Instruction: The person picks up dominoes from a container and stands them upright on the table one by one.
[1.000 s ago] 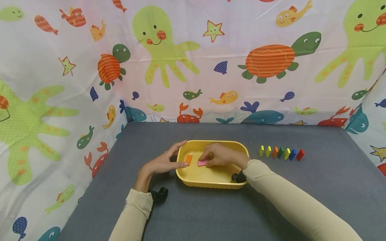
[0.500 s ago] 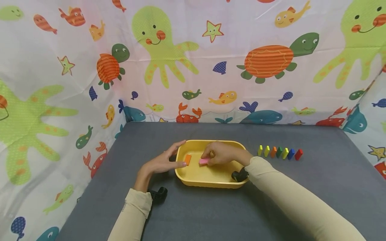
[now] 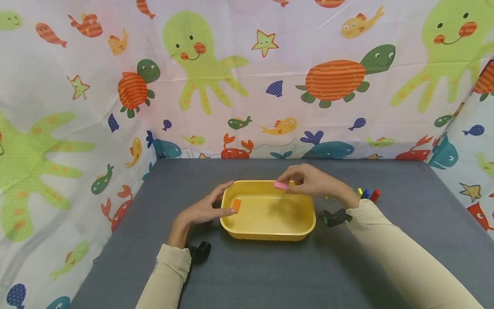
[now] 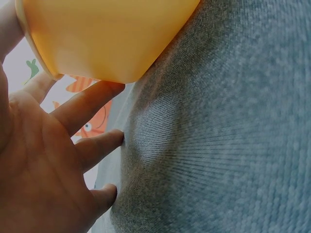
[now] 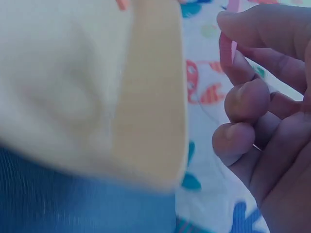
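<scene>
My right hand [image 3: 312, 180] pinches a pink domino [image 3: 280, 185] between thumb and fingertips, above the back right rim of the yellow tray [image 3: 270, 234]. In the right wrist view the pink domino [image 5: 227, 51] stands out past the thumb, with the other fingers curled below. An orange domino [image 3: 236, 205] lies flat inside the tray at its left end. Beside it, my left hand [image 3: 202, 209] rests on the tray's left side, thumb over the rim. The left wrist view shows its fingers [image 4: 90, 107] spread and fairly straight, one touching the tray's outer wall [image 4: 112, 39].
Right of the tray, a row of small upright dominoes stands on the grey table [image 3: 247, 274]. A blue one [image 3: 365, 194] and a red one [image 3: 375, 196] show, while my right hand and wrist hide most others. A patterned cloth [image 3: 239, 77] hangs behind the table.
My right hand has lifted the pink domino from the tray floor and carried it up and right to the back rim. The left hand stays at the tray's left side.
</scene>
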{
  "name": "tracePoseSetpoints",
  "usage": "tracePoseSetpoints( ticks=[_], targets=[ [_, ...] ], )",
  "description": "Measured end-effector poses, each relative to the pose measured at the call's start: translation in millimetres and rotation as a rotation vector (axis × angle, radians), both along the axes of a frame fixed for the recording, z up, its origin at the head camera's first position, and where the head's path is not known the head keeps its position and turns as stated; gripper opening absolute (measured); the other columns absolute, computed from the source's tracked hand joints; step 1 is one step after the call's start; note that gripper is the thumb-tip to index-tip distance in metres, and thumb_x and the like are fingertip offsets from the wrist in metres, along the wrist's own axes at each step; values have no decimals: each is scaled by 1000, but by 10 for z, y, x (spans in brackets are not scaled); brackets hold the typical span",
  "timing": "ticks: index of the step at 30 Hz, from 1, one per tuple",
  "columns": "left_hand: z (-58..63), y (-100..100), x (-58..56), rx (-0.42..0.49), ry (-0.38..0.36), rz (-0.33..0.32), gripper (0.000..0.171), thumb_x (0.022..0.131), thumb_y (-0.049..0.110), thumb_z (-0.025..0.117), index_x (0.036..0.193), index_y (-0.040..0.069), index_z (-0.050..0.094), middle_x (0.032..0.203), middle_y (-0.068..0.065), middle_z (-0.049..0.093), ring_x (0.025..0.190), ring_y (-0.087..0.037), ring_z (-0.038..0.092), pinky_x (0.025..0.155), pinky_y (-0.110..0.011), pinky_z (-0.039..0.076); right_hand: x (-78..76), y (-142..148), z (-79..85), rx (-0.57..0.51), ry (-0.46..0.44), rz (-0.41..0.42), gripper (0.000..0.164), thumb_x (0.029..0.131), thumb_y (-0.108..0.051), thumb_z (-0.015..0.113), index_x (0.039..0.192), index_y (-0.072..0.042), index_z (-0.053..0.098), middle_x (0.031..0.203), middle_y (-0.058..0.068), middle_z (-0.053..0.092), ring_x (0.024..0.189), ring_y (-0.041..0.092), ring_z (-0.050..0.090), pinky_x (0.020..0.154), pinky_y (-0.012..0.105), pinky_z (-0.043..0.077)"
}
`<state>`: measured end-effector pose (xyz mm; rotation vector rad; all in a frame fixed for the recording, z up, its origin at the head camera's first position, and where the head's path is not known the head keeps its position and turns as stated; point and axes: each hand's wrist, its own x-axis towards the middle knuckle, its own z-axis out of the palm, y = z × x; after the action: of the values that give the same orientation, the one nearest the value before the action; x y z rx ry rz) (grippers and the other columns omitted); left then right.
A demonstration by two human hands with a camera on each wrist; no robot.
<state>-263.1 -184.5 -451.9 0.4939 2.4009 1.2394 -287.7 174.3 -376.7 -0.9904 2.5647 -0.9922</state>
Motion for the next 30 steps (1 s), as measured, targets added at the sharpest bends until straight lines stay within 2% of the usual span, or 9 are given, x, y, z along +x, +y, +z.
tracePoseSetpoints(
  ticks=[3, 5, 10, 14, 18, 21, 24, 30],
  targets=[
    [-1, -15, 4, -3, 1, 1, 85, 81, 49, 72, 146, 53, 17, 156, 8, 25, 144, -25, 31, 113, -65, 23, 62, 218, 15, -47, -42, -77, 25, 87, -29, 72, 111, -32, 69, 93, -4, 65, 58, 17, 50, 48, 25, 43],
    [-5, -25, 3, -4, 2, -1, 84, 82, 47, 72, 146, 52, 17, 157, 7, 25, 144, -26, 31, 113, -65, 23, 104, 354, 9, -75, -54, -111, 26, 87, -30, 72, 113, -31, 69, 85, 1, 64, 53, 17, 49, 43, 27, 43],
    [-13, -44, -4, 1, -5, 9, 84, 84, 43, 72, 146, 51, 17, 157, 7, 25, 144, -26, 30, 113, -66, 22, 188, 642, -10, -111, -48, -147, 27, 88, -27, 71, 115, -27, 68, 78, 6, 61, 45, 17, 48, 39, 29, 43],
    [-12, -42, -10, 6, -21, 13, 85, 85, 38, 72, 149, 47, 15, 158, 6, 23, 145, -27, 28, 113, -65, 22, 261, 869, 3, -128, -51, -192, 28, 89, -25, 70, 116, -24, 66, 78, 8, 65, 50, 18, 54, 41, 30, 44],
    [26, -24, 3, 5, -45, 5, 88, 86, 36, 71, 152, 40, 14, 159, 2, 21, 146, -30, 27, 113, -65, 22, 347, 1111, 15, -154, 6, -284, 28, 90, -24, 69, 118, -21, 65, 88, 9, 68, 54, 17, 54, 43, 29, 40],
    [106, 6, 44, 12, -52, -1, 88, 86, 35, 71, 153, 35, 15, 159, 0, 22, 145, -31, 29, 113, -65, 23, 396, 1309, -6, -171, 56, -396, 30, 89, -24, 70, 118, -20, 65, 93, 7, 65, 58, 17, 52, 45, 30, 40],
    [197, 42, 99, 26, -52, -4, 87, 86, 34, 72, 153, 33, 16, 158, -1, 25, 143, -31, 31, 113, -64, 24, 424, 1524, -68, -174, 74, -509, 32, 89, -26, 70, 120, -19, 64, 90, 2, 64, 64, 16, 54, 49, 30, 42],
    [262, 84, 142, 30, -47, -4, 86, 86, 32, 71, 153, 34, 17, 157, -2, 25, 143, -31, 31, 113, -64, 25, 473, 1942, -288, -200, 23, -673, 39, 90, -33, 67, 124, -15, 60, 97, -24, 66, 79, 2, 64, 59, 26, 47]
  ],
)
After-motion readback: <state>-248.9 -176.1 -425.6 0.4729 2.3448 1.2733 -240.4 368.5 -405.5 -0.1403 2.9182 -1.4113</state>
